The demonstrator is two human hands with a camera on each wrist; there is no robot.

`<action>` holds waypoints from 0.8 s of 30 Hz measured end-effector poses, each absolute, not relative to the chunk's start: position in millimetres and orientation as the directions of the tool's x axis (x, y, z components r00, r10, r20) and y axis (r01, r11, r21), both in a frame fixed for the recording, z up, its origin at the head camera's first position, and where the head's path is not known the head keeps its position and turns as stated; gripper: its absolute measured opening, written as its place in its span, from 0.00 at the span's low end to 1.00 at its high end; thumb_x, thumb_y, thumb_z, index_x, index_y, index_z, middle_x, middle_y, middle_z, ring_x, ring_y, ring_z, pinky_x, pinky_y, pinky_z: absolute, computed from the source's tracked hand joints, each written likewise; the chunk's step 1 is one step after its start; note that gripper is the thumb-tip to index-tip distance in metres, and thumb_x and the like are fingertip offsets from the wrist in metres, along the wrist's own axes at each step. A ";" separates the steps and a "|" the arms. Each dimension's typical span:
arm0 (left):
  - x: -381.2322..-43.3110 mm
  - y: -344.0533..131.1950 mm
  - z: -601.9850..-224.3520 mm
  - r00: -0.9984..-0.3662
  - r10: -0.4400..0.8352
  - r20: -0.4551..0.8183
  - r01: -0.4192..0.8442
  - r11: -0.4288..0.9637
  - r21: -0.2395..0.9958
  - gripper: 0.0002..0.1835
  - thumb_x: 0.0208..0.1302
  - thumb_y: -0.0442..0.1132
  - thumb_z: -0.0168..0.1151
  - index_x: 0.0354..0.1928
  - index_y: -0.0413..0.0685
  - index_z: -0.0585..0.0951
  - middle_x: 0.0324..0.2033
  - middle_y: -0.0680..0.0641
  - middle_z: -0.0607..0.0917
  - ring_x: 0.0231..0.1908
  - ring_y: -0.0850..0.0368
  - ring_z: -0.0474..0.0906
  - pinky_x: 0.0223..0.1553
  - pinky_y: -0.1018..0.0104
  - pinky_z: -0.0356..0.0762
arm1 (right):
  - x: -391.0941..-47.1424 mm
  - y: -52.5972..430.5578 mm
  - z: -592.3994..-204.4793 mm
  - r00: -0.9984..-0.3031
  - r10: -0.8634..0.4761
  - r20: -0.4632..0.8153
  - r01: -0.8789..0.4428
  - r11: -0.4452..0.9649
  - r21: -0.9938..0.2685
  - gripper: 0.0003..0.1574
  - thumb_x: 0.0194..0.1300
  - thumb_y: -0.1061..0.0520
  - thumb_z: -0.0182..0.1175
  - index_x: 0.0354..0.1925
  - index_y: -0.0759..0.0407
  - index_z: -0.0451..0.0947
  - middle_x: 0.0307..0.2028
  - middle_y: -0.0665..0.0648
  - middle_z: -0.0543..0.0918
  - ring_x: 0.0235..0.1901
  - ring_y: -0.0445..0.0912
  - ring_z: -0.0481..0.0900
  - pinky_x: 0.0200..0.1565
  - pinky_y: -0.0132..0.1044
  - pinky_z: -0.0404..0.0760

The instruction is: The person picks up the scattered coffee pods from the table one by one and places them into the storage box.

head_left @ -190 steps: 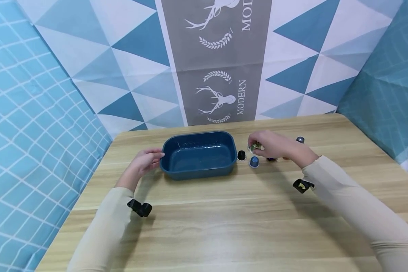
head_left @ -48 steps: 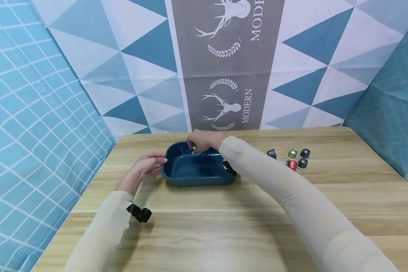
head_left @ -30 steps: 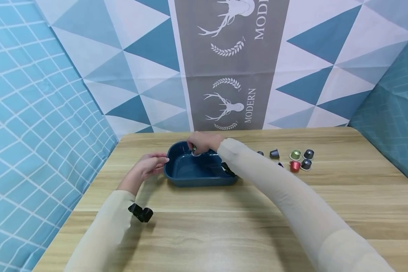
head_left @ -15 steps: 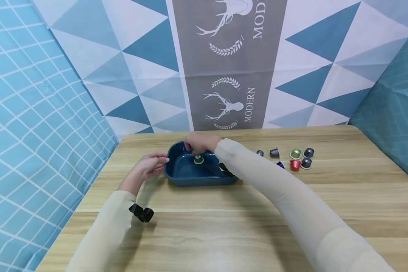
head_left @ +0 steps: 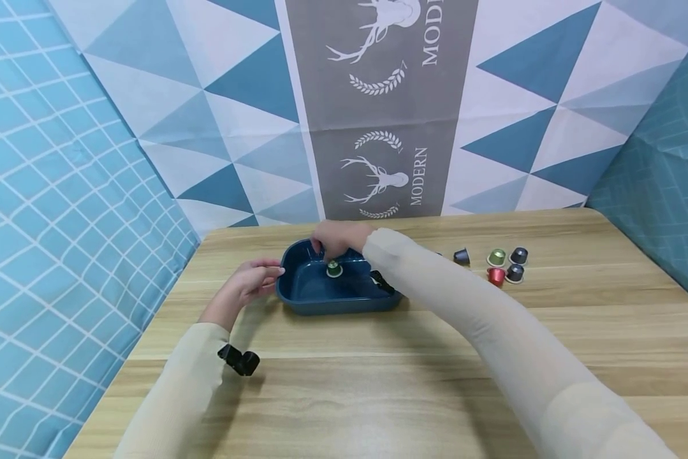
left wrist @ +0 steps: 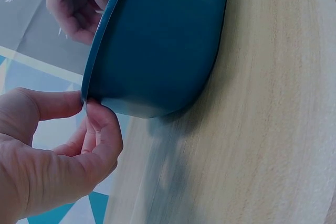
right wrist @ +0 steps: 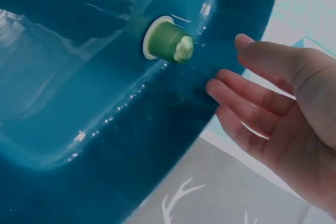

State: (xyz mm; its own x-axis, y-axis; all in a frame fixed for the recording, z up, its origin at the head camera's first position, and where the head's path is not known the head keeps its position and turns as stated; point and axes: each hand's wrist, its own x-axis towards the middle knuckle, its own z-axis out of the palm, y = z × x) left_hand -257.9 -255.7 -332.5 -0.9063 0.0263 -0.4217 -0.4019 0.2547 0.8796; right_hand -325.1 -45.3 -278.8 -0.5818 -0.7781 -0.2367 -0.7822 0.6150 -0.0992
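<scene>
A dark blue rectangular tub (head_left: 338, 306) stands on the wooden table. My left hand (head_left: 254, 277) pinches its left rim between thumb and fingers, plain in the left wrist view. A green coffee capsule (right wrist: 170, 40) sits inside the tub, its pale wide rim down in the head view. Just beyond it, my right hand (head_left: 332, 239) hovers over the tub's far side. The right wrist view shows that hand's fingers extended, apart from the capsule and holding nothing. My right forearm crosses over the tub's right part and hides it.
Right of the tub lie more capsules: a dark grey one (head_left: 461, 257) on its side, a green one (head_left: 497, 257), a red one (head_left: 495, 276) and two dark ones (head_left: 518, 255). My right sleeve (head_left: 435, 290) covers some table. A patterned backdrop (head_left: 378, 127) rises behind.
Earlier my right hand grasped a green capsule at the table's right, then held it over the tub. It has let go, and the capsule rests in the tub. My left hand stays on the rim.
</scene>
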 end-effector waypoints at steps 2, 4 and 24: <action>-258.0 -255.1 -332.5 -0.905 0.023 -0.425 -0.407 0.248 0.879 0.27 0.70 0.37 0.54 0.68 0.39 0.64 0.47 0.50 0.75 0.38 0.66 0.77 0.42 0.74 0.79 | -324.1 -43.2 -275.6 -0.584 -0.776 -0.239 -0.780 0.618 -0.099 0.17 0.62 0.57 0.64 0.48 0.61 0.79 0.49 0.57 0.82 0.49 0.49 0.79 0.53 0.39 0.78; -257.9 -254.8 -332.0 -0.906 0.028 -0.423 -0.404 0.245 0.881 0.28 0.70 0.38 0.55 0.68 0.38 0.63 0.45 0.51 0.76 0.37 0.67 0.77 0.42 0.74 0.80 | -322.4 -40.5 -272.2 -0.589 -0.772 -0.240 -0.777 0.622 -0.095 0.17 0.62 0.56 0.64 0.49 0.61 0.78 0.49 0.57 0.82 0.48 0.49 0.79 0.53 0.39 0.78; -255.7 -256.3 -333.8 -0.911 0.032 -0.410 -0.390 0.253 0.886 0.28 0.70 0.38 0.54 0.68 0.37 0.63 0.45 0.51 0.76 0.38 0.66 0.76 0.39 0.76 0.78 | -303.5 -1.1 -263.8 -0.590 -0.785 -0.189 -0.776 0.616 -0.133 0.18 0.63 0.56 0.64 0.50 0.60 0.77 0.43 0.61 0.83 0.41 0.49 0.79 0.50 0.40 0.79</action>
